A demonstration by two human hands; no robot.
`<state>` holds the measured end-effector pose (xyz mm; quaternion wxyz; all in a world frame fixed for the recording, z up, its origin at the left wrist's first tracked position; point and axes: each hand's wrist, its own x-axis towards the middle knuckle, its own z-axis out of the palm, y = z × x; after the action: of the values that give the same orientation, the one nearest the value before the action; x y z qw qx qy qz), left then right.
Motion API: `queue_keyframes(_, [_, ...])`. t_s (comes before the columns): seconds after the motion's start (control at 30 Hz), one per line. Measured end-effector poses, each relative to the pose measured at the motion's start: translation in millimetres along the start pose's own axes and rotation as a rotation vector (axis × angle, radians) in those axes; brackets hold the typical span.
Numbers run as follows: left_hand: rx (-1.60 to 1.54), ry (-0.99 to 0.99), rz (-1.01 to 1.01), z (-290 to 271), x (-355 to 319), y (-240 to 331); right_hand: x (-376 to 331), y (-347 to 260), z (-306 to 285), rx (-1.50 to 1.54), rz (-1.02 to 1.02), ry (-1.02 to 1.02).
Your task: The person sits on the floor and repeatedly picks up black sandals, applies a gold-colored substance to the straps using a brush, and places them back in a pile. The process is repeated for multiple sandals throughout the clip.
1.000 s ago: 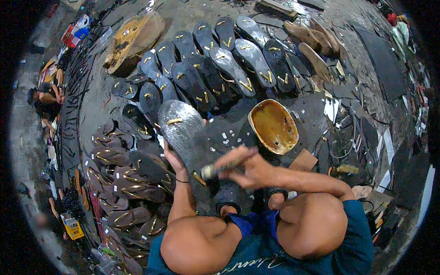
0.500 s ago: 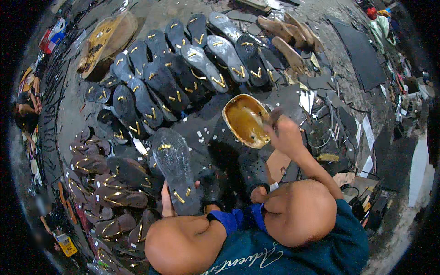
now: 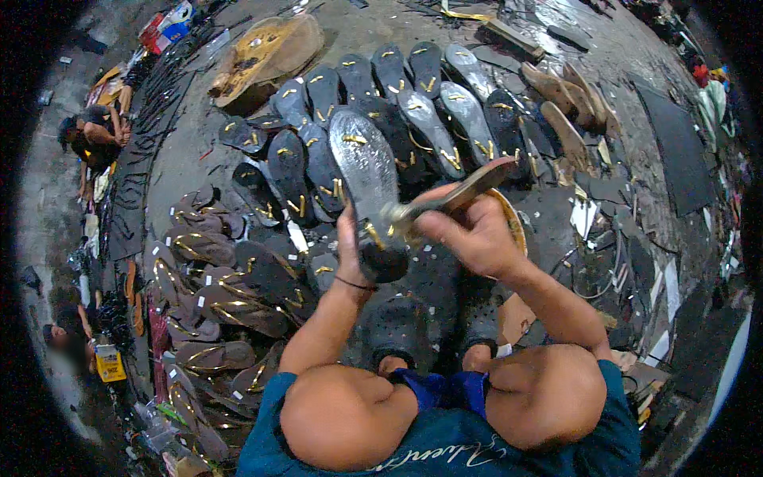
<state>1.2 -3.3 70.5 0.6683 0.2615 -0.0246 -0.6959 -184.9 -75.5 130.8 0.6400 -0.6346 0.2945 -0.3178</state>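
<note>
My left hand grips the heel end of a dark sandal sole. The sole's upper part has a wet shine, and short gold strap ends poke out of it. In my right hand is a flat-handled brush, its pale bristle end against the sole near the heel-side strap ends. Behind the right hand, a basin of amber glue-like liquid is mostly hidden, with only its right rim showing.
Rows of similar soles lie beyond my hands. Brown sandals with gold straps are heaped at the left. Wooden foot forms and dark sheet scraps lie to the right. Another person crouches at far left.
My right hand has come from the basin over to the sole with the brush. My left hand has raised the sole forward, away from my knee. The view has shifted.
</note>
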Motion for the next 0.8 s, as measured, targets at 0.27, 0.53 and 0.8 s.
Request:
queue_keyframes(0.27, [0.265, 0.13, 0.215, -1, -19, 5, 1, 5, 23, -0.54, -0.644, -0.173])
queue_keyframes(0.53, [0.041, -0.219, 0.052, -12, -1, 19, 6, 22, 21, -0.369, -0.55, -0.048])
queue_keyframes(0.8, [0.143, 0.26, 0.173, 22, -7, 6, -19, 10, 34, -0.605, -0.734, -0.195])
